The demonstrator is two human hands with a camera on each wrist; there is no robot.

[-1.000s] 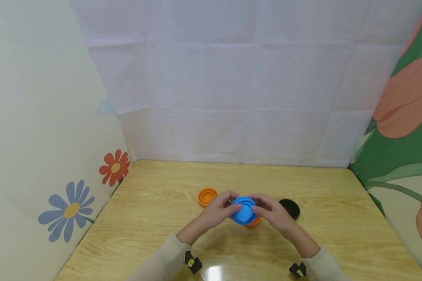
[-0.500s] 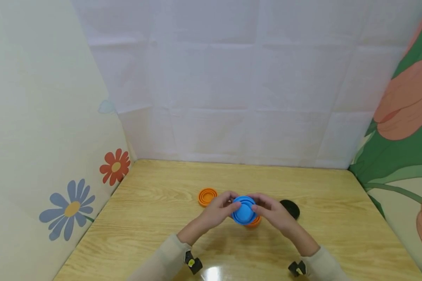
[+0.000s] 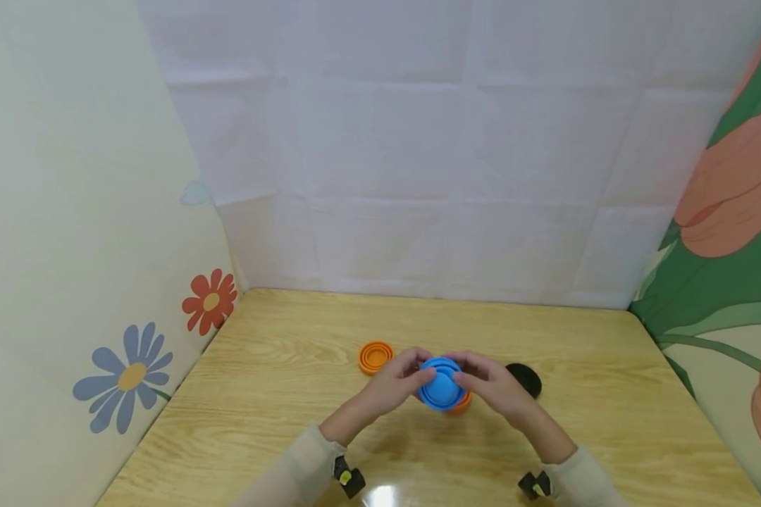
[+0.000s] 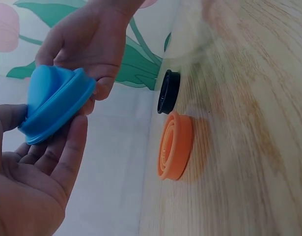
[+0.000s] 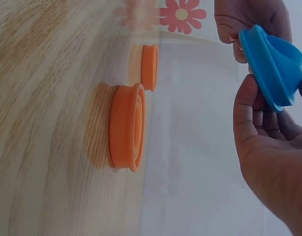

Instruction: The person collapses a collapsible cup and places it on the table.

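A blue collapsible silicone cup [image 3: 441, 391] is held up over the table between both hands, its base side turned toward the head camera. My left hand [image 3: 394, 384] pinches its left edge, thumb on the near face and fingers behind. The right hand [image 3: 493, 386] grips the opposite edge the same way. In the left wrist view the cup [image 4: 55, 105] looks partly folded, its middle bulging unevenly beyond the ringed rim. Below and partly hidden by it lies an orange collapsed cup [image 3: 463, 403], seen whole in the right wrist view as a flat ringed disc [image 5: 127, 128].
Another orange collapsed cup [image 3: 375, 358] lies left of the hands on the wooden table [image 3: 279, 380]. A black round ringed piece [image 3: 525, 380] lies by the right forearm. A white cloth [image 3: 380, 176] hangs behind the table, with flower-patterned panels at both sides.
The middle of the blue cup now bulges more toward the head camera, and its rim has tipped slightly. Both hands keep nearly the same place and hold. The orange and black pieces stay put.
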